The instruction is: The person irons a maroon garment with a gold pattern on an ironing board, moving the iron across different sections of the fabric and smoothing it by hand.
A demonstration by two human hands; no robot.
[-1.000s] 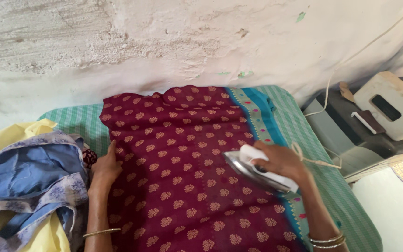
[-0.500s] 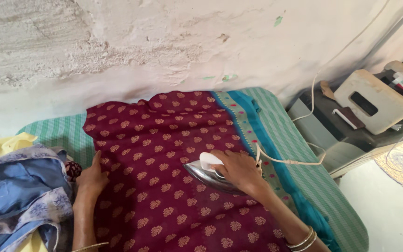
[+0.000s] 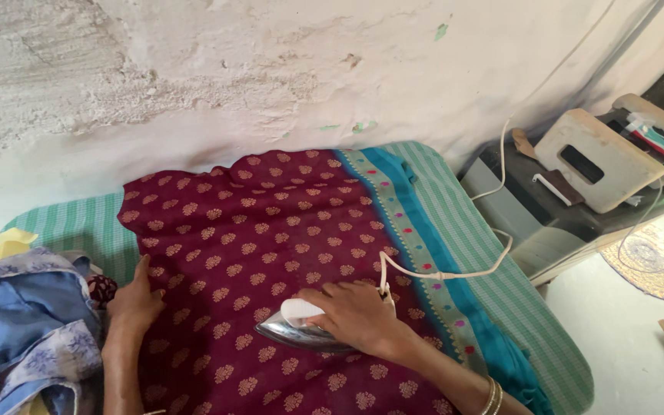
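A maroon cloth (image 3: pixel 255 230) with small gold motifs and a blue patterned border lies spread over a green striped ironing surface (image 3: pixel 493 253). My right hand (image 3: pixel 355 311) grips the white handle of a steel clothes iron (image 3: pixel 297 330), which rests flat on the cloth near its middle. A white cord (image 3: pixel 455 270) runs from the iron toward the right. My left hand (image 3: pixel 136 300) lies flat, fingers apart, on the cloth's left edge.
A pile of blue and yellow clothes (image 3: pixel 17 323) sits at the left. A rough whitewashed wall runs behind. At the right stands a low dark cabinet (image 3: pixel 547 223) with a beige box on top; a round mat (image 3: pixel 651 261) lies on the floor.
My right hand has slid the iron leftward across the cloth, from near the blue border to the middle. The left hand stays pressed on the cloth's left edge.
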